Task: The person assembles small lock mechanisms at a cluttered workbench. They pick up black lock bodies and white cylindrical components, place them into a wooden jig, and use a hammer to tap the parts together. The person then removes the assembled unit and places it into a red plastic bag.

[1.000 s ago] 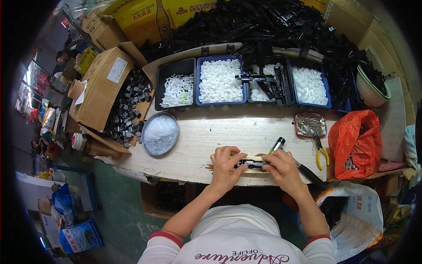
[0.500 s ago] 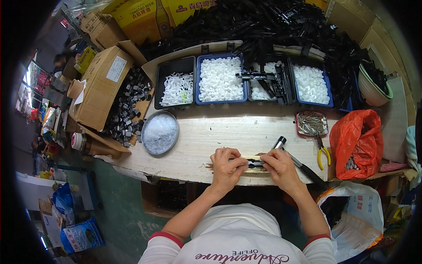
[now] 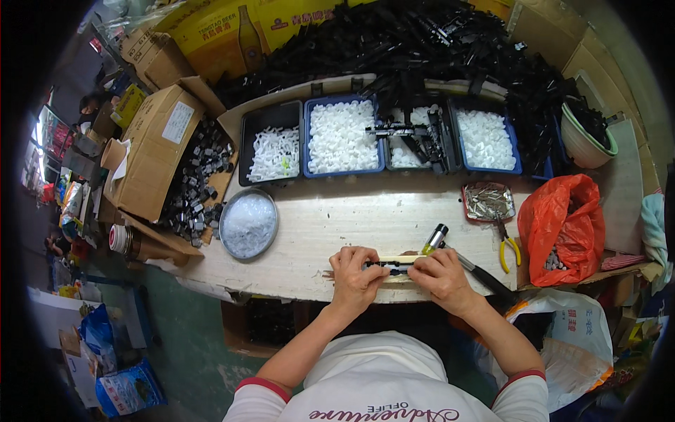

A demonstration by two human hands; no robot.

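At the front edge of the table, a slim black plastic part (image 3: 398,266) lies along a pale wooden block. My left hand (image 3: 354,280) pinches its left portion between thumb and fingers. On its right end, the fingers of my right hand (image 3: 444,281) are closed and pressing. A small white piece seems to sit in the black part's middle, too small to make out. Just beyond my right hand rests a hammer (image 3: 485,280), its metal head pointing away and its black handle partly behind the hand.
Along the back stand bins of white plastic pieces (image 3: 344,137), below a big heap of black parts (image 3: 394,49). A round dish (image 3: 249,224) of clear bits is at left. Rightward are a tray of metal pins (image 3: 489,200), yellow-handled pliers (image 3: 508,252) and a red bag (image 3: 562,228).
The whole view has shifted slightly. Both hands stay at the black part; more of it now shows between and behind my left fingers.
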